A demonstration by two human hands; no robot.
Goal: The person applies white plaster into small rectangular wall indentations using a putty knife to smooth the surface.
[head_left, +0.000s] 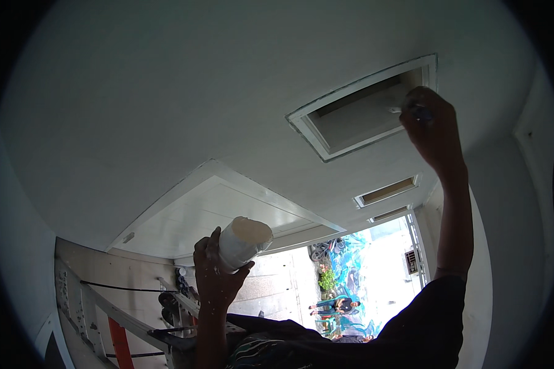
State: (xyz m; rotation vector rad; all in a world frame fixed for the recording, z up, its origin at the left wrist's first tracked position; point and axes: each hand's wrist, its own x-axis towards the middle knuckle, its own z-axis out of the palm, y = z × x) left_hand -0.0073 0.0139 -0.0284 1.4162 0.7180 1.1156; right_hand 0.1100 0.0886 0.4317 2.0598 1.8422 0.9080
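My left hand (220, 277) is wrapped round a white round container (235, 249), with pale, cream-coloured stuff showing at its open top. White specks dot that hand and wrist. High on the right, my right hand (429, 126) is closed beside the lower right corner of a white-framed rectangular opening (335, 146). It grips something small with a pale tip and a bluish glint; blur and shade hide its kind. A rough grey line runs round the outside of the frame. Pale wall (228, 92) surrounds the opening.
An aluminium ladder (126, 320) with an orange part stands at lower left. Below the wall is a white panelled door (221, 206). Smaller framed openings (388, 192) continue to the right. Outside, a seated person (345, 305) is near blue sheeting (354, 258) and a green plant (327, 280).
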